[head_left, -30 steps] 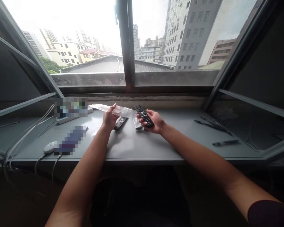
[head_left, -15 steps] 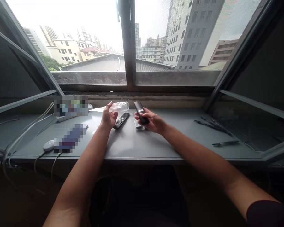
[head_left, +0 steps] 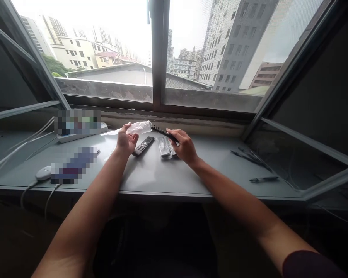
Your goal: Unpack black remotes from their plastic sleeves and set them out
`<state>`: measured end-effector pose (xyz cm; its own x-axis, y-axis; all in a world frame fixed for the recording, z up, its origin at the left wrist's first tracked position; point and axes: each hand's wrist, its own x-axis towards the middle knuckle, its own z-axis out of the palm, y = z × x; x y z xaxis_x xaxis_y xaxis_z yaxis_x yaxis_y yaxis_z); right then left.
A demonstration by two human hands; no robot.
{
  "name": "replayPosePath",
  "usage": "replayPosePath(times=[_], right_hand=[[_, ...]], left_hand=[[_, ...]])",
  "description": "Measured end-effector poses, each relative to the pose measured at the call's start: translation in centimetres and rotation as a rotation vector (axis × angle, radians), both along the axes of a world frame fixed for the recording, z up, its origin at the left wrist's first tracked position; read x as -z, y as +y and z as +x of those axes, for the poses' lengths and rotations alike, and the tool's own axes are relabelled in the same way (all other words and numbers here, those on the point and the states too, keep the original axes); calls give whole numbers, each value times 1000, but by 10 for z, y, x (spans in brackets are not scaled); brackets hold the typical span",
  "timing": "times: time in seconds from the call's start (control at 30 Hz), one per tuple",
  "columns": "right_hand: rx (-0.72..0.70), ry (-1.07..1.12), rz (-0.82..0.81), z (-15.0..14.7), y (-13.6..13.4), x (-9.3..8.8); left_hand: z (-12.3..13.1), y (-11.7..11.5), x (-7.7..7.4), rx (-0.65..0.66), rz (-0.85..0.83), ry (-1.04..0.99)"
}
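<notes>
My left hand (head_left: 127,139) is closed on a clear plastic bag (head_left: 139,127), whose mouth faces right. In my right hand (head_left: 183,144) is a black remote control (head_left: 164,132), gripped by its near end. The remote's far tip is at the bag's mouth; I cannot tell whether it is inside. Below the bag, a second remote control (head_left: 144,146) lies buttons up on the desk (head_left: 162,177). Beside it, partly behind my right hand, lies a clear plastic-wrapped item (head_left: 164,147) whose contents I cannot make out.
Several pens lie at the right, the nearest pen (head_left: 263,179) apart from the others. At the left are a white power strip (head_left: 81,133), a round white device (head_left: 44,173) with a cable, and a blurred-out object (head_left: 75,166). A window frame (head_left: 159,58) stands behind the desk.
My right hand has turned over and brought the remote control from upright to lying toward the bag's mouth. The plastic-wrapped item shows more. The camera view has shifted slightly.
</notes>
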<state>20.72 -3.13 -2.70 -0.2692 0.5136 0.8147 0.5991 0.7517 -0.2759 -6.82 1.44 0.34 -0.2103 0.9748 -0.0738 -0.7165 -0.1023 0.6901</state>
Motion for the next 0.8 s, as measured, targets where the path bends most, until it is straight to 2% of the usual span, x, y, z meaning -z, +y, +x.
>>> replayPosePath(times=[0.4,0.6,0.8], right_hand=[[68,2,-104,9,11,3],[62,-59,-89,9,10,2],[-22,-44,-87,5,5,1]], left_hand=[[1,-4,-1,128,43,82],[9,-4,2,113,100,242],[14,0,9,105,107,381]])
